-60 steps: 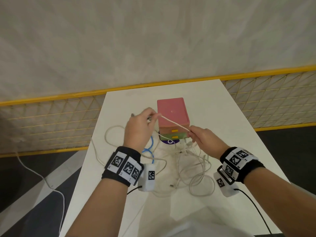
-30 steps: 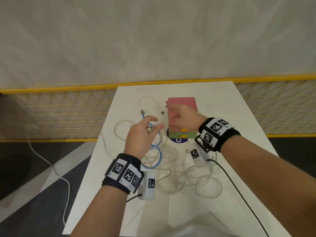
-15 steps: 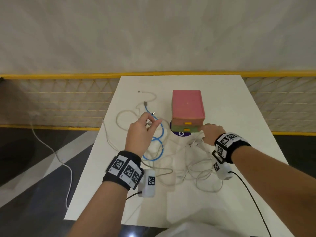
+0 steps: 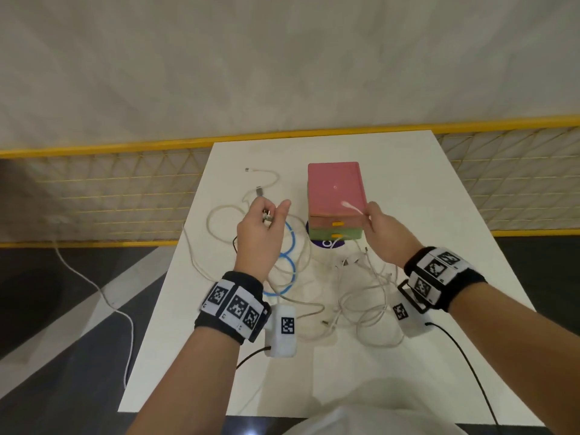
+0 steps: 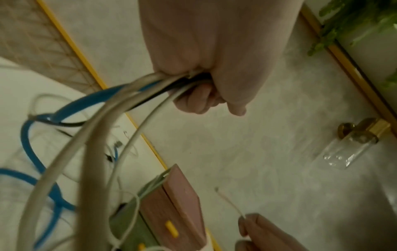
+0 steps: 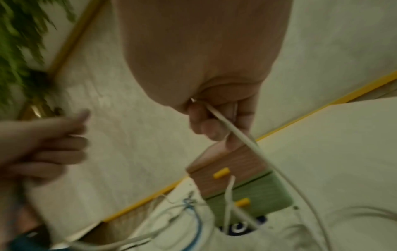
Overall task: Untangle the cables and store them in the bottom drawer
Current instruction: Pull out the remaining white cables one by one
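Observation:
A tangle of white cables (image 4: 361, 293) and a blue cable (image 4: 288, 268) lies on the white table (image 4: 439, 215), in front of a small drawer box (image 4: 335, 186) with a pink top. Its green bottom drawer (image 4: 323, 236) is closed. My left hand (image 4: 271, 215) is raised left of the box and grips a bundle of cable ends (image 5: 150, 88): blue, white and black. My right hand (image 4: 368, 215) is raised in front of the box and pinches a thin white cable (image 6: 240, 135), whose end (image 4: 348, 205) sticks up over the pink top.
A loose white cable with plugs (image 4: 266, 180) lies at the far left of the table. A yellow mesh fence (image 4: 94, 189) runs behind the table. Another white cord (image 4: 103, 293) trails on the dark floor at the left.
My right hand has risen from the table in front of the bottom drawer, lifting a thin white cable end. The left hand has kept its grip and place.

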`<state>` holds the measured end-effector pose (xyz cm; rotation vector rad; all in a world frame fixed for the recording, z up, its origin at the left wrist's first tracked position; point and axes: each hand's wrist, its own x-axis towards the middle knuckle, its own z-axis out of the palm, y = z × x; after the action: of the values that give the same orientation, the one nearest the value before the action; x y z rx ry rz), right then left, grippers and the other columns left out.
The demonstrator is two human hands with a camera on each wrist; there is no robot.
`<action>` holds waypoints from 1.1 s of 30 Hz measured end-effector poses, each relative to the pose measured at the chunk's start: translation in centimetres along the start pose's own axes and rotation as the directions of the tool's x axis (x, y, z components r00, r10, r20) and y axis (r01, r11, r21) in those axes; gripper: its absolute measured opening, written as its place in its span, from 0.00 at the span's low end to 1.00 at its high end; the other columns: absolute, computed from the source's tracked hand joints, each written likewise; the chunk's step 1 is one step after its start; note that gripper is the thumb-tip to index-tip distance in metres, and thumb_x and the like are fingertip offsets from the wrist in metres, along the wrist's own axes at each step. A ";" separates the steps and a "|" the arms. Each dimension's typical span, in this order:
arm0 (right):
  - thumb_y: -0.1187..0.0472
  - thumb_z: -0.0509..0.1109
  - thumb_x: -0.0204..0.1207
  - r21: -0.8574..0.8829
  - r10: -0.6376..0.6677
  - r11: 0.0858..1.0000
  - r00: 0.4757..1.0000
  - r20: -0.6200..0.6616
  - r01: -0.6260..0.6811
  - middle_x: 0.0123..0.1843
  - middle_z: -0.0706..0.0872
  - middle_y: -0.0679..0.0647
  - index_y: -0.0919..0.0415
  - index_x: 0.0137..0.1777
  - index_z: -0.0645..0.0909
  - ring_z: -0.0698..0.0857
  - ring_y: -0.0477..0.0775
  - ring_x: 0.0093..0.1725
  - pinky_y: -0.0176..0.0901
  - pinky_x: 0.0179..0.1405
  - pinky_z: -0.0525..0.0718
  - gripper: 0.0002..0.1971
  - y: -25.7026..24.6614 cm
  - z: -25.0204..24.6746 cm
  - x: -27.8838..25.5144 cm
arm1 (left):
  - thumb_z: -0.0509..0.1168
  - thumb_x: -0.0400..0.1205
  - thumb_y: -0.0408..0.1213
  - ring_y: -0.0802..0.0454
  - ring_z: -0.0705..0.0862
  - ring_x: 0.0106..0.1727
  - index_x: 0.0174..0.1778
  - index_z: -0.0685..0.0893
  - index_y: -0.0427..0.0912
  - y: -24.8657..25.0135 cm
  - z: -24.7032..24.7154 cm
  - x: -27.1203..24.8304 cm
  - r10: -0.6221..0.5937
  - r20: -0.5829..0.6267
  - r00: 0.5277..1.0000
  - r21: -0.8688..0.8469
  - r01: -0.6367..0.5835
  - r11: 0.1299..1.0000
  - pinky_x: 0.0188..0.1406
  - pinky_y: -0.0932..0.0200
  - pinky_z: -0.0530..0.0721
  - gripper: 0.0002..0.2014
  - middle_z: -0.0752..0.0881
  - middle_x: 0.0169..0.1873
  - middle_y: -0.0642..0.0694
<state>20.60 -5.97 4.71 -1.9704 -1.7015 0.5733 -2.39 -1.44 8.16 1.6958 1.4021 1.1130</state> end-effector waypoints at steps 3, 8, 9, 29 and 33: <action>0.59 0.51 0.86 0.336 -0.140 0.931 0.990 -0.029 0.142 0.31 0.74 0.51 0.66 0.51 0.65 0.71 0.45 0.24 0.41 0.24 0.71 0.09 -3.1 -0.4 -2.3 | 0.63 0.83 0.54 0.58 0.75 0.33 0.40 0.76 0.50 1.8 1.0 0.1 -0.060 0.083 0.995 -0.122 0.070 0.990 0.36 0.61 0.74 0.12 0.79 0.36 0.51; 0.58 0.51 0.87 0.402 -0.293 0.871 0.955 -0.038 0.283 0.30 0.72 0.50 0.59 0.48 0.63 0.70 0.49 0.28 0.52 0.29 0.74 0.07 -5.6 0.2 -4.3 | 0.64 0.82 0.55 0.48 0.79 0.26 0.49 0.85 0.45 4.7 2.9 -0.6 -0.091 0.308 0.947 -0.243 0.171 0.955 0.28 0.51 0.79 0.16 0.83 0.26 0.47; 0.58 0.50 0.87 0.391 -0.313 0.870 0.949 -0.029 0.299 0.31 0.71 0.49 0.60 0.49 0.63 0.70 0.48 0.28 0.50 0.30 0.74 0.06 -5.9 0.3 -4.5 | 0.65 0.83 0.53 0.57 0.76 0.21 0.44 0.84 0.41 5.0 3.2 -0.8 -0.078 0.335 0.939 -0.287 0.180 0.941 0.24 0.60 0.74 0.16 0.79 0.20 0.55; 0.60 0.60 0.84 0.327 -0.238 0.904 0.960 -0.146 0.274 0.33 0.80 0.57 0.63 0.44 0.78 0.76 0.55 0.33 0.44 0.36 0.74 0.10 -4.2 -2.5 -3.1 | 0.64 0.84 0.50 0.63 0.81 0.32 0.54 0.88 0.47 6.7 1.4 -1.0 0.036 0.578 0.815 0.085 -0.104 0.991 0.33 0.63 0.77 0.13 0.85 0.37 0.54; 0.59 0.57 0.85 0.344 -0.205 0.910 0.972 -0.115 0.233 0.28 0.75 0.42 0.59 0.42 0.78 0.70 0.50 0.30 0.40 0.32 0.70 0.12 -3.6 -3.3 -3.2 | 0.62 0.84 0.52 0.59 0.73 0.23 0.37 0.82 0.52 5.8 0.6 0.8 -0.016 0.234 0.972 -0.027 0.023 0.999 0.31 0.60 0.73 0.13 0.78 0.32 0.56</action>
<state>19.22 -9.00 9.58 -1.5058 -1.6125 0.6611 0.60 -1.86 13.21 1.7260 1.2451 0.8854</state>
